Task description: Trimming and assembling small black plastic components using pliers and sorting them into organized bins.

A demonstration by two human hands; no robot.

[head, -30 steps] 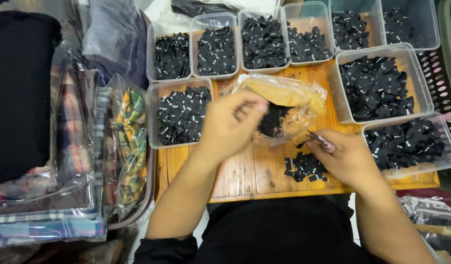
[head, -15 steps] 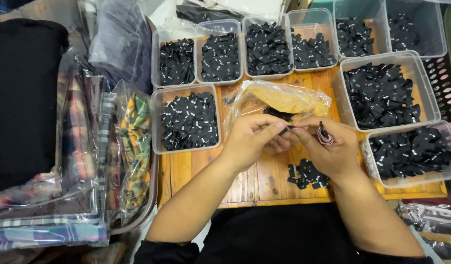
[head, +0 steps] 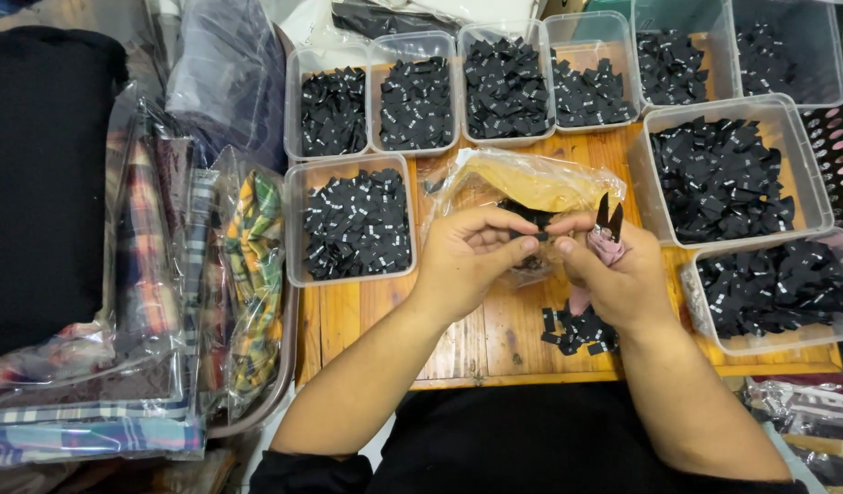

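Left hand [head: 472, 252] and right hand [head: 613, 279] meet over the wooden table [head: 458, 334], thumbs and forefingers pinching a small black label [head: 536, 220] between them; right hand also grips small snips [head: 608, 229], blades pointing up and slightly parted; clear plastic bag [head: 531, 183] lies just behind the hands; loose black labels [head: 577, 327] lie on the table under the right wrist; clear tubs of black labels [head: 357, 224] stand around; bagged plaid fabric [head: 247, 274] lies left.

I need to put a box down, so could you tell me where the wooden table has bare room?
Bare wood shows on the table below the near-left tub, left of the left hand. The back row of tubs and the right side are crowded.
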